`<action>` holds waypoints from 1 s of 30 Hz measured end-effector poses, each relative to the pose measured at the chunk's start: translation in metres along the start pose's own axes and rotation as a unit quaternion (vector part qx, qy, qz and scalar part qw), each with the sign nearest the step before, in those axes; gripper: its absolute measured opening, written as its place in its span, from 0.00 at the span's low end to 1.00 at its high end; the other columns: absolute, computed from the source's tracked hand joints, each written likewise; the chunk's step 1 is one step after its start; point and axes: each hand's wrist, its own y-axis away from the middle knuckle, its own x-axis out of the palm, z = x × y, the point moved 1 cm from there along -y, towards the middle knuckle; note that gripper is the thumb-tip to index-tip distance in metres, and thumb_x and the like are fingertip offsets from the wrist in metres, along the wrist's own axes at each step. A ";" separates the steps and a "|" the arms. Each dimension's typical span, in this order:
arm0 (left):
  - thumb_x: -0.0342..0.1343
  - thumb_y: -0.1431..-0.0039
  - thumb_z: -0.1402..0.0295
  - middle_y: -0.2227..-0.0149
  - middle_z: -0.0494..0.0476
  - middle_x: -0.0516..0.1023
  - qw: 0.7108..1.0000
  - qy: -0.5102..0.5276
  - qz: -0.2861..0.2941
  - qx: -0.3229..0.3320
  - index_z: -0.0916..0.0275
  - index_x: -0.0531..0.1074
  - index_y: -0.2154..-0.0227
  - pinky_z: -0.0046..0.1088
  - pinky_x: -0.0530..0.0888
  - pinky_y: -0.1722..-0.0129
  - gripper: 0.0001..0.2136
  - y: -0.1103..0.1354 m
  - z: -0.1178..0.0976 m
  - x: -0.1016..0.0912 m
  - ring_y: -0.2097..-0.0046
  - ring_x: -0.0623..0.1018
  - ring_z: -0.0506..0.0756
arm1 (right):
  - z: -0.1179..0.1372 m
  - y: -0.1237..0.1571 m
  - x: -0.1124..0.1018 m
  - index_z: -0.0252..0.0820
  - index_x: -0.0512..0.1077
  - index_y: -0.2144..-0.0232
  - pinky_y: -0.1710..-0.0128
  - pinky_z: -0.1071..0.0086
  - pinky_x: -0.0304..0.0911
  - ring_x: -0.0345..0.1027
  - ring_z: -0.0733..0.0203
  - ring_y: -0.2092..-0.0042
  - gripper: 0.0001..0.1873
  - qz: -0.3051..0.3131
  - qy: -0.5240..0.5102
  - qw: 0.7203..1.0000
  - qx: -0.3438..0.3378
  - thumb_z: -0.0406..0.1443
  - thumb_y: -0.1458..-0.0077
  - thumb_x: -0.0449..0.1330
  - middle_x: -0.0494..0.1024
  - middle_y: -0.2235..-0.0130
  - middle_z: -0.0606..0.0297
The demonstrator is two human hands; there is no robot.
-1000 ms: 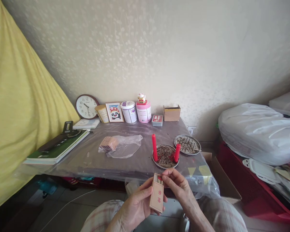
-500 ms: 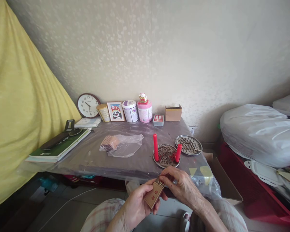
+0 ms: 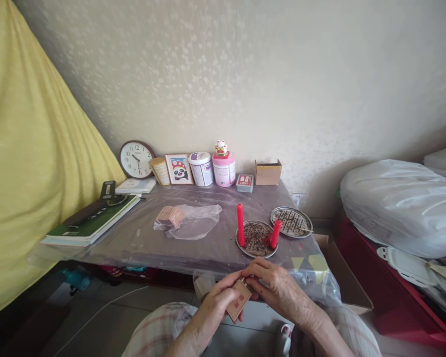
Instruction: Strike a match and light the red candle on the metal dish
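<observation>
Above my lap, my left hand (image 3: 223,296) is closed around a small tan matchbox (image 3: 239,300) with red characters on its face. The box tilts with its upper end to the right. At that upper end my right hand (image 3: 278,290) has its thumb and fingers pinched together; they cover most of the opening, and what lies between them is hidden. Just beyond, on the table, a round metal dish (image 3: 258,237) with dark residue bears two red candles, a taller one (image 3: 240,225) on the left and a shorter one (image 3: 275,234) on the right. No flame shows on either.
A second dish (image 3: 291,221) with a thin stick lies behind right. Wrapped matchboxes (image 3: 168,218) in a plastic bag lie mid-table. A clock (image 3: 137,159), tubs (image 3: 201,169) and a cardboard box (image 3: 268,173) line the wall. A green book (image 3: 91,224) lies left.
My right fingers have closed in over the matchbox's upper end, and the match sticks seen there before are now mostly covered. My left thumb lies further across the box. The view has shifted slightly.
</observation>
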 end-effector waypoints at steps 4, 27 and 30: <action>0.49 0.46 0.71 0.71 0.56 0.81 0.999 -0.053 0.003 -0.003 0.64 0.69 0.46 0.25 0.65 0.80 0.23 0.001 -0.001 0.000 0.80 0.73 0.49 | 0.001 0.000 0.000 0.43 0.72 0.68 0.65 0.72 0.64 0.70 0.62 0.66 0.10 0.012 0.033 0.999 -0.013 0.31 0.37 0.52 0.74 0.65 0.65; 0.51 0.51 0.68 0.64 0.57 0.80 0.993 -0.035 -0.109 0.027 0.64 0.57 0.39 0.29 0.66 0.76 0.32 0.002 -0.012 -0.001 0.77 0.74 0.51 | -0.017 0.017 0.000 0.44 0.71 0.61 0.64 0.70 0.64 0.70 0.61 0.65 0.12 -0.093 -0.085 0.990 0.056 0.31 0.39 0.48 0.73 0.62 0.62; 0.52 0.52 0.68 0.66 0.54 0.78 0.993 -0.003 -0.115 0.026 0.62 0.58 0.40 0.29 0.67 0.75 0.33 0.002 -0.012 -0.002 0.76 0.77 0.53 | -0.012 0.021 0.013 0.43 0.71 0.67 0.67 0.70 0.62 0.67 0.61 0.67 0.10 -0.118 -0.153 0.977 0.093 0.33 0.41 0.50 0.71 0.67 0.65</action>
